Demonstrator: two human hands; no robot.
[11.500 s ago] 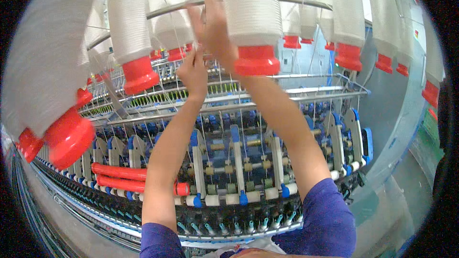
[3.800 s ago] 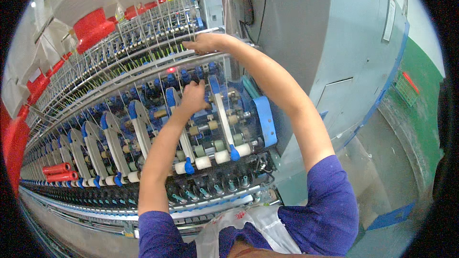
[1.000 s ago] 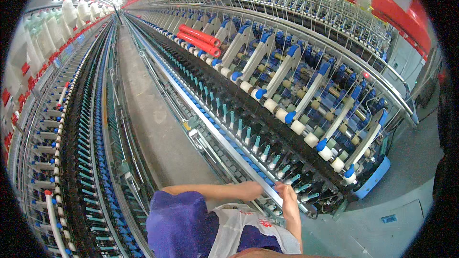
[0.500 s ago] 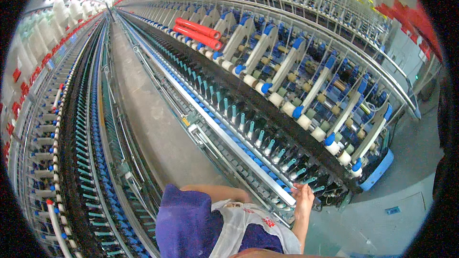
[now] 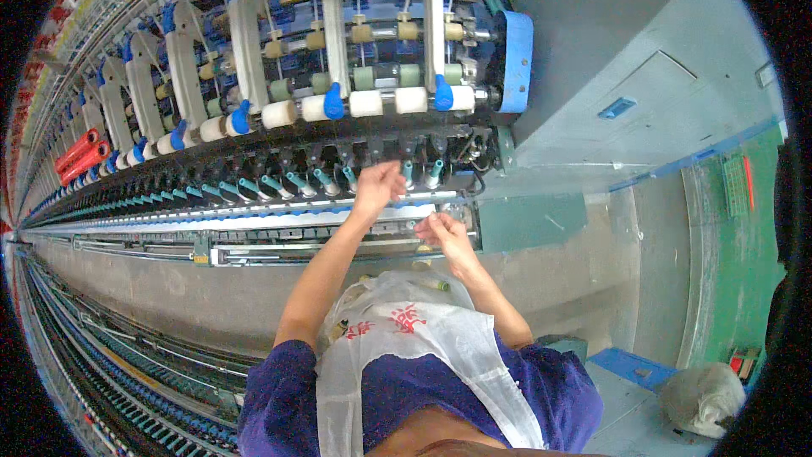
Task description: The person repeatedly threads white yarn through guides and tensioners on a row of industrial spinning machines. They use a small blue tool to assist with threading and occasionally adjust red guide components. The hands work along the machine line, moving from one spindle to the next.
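My left hand (image 5: 381, 189) is over the row of teal spindle tubes (image 5: 296, 179) near the right end of a long spinning frame. Its fingers are curled together beside the last few tubes. Anything in them is too small to make out. Lower and to the right, my right hand (image 5: 445, 234) is in front of the pale rail (image 5: 330, 214), its fingertips pinched together. What they hold, if anything, cannot be seen. The upright tube at the row's end (image 5: 435, 173) stands just right of my left hand. Above it run white rollers (image 5: 365, 103) with blue-tipped arms (image 5: 333, 101).
Two red tubes (image 5: 82, 155) lie on the machine at the far left. A blue end cover (image 5: 516, 62) and grey cabinet (image 5: 592, 93) bound the right side. Another machine row (image 5: 127, 389) is behind at lower left. A whitish bundle (image 5: 704, 398) sits at lower right.
My view has swung right to face the machine's end squarely. Both hands now show at the spindles; earlier, only my right hand was there and my left was hidden.
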